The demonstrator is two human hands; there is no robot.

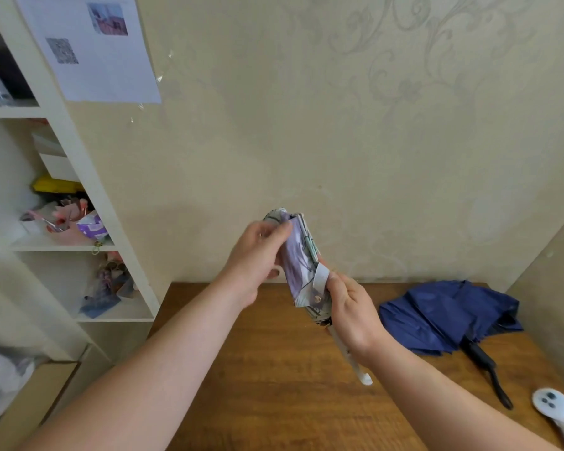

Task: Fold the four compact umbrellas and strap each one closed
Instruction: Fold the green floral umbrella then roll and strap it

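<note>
Progress: the patterned umbrella (298,258) is being rolled tight above the worktop (274,369); its white strap (320,277) is hanging loose, snap unfastened.
Left hand (258,255): curling round the pleated canopy's upper part.
Right hand (352,315): gripping the lower end by the pale handle.
Remaining: the navy umbrella (446,315) is lying rumpled on the worktop, glossy fabric unfolded; another pale handle (555,410) is showing at the right edge.
</note>
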